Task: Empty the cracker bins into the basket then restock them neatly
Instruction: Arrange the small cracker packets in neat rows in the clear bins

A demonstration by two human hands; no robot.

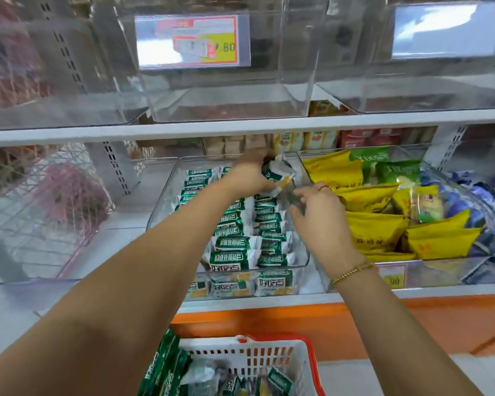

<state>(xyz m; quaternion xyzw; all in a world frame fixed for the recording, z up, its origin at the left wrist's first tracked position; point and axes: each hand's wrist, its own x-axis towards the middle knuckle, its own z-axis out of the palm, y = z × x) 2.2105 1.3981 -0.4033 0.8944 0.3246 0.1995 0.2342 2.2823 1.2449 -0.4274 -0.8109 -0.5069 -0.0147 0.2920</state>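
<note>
The cracker packet [277, 175], green and white, sits in the grip of our left hand [249, 174], whose fingers are curled tight round it, at the far end of the clear cracker bin [162, 204]; the wrapper is blurred, so we cannot tell whether that grip has one packet or a small bunch; nearer to us from that grip, the packed rows [240, 232] run in tidy lines down to the bin's front wall; just right of the grip, our right hand [317, 212] pinches the bin's right wall between thumb and bent fingers and carries no packet; beyond that hand lie the yellow packets [377, 232] in the neighbouring bin; well below both grips, the basket [240, 355] holds more green packets. We judge the step to be restocking; the next move calls for setting the held packet square into the gap at the back, its label matching the rows, then reaching down to the basket for more.
</note>
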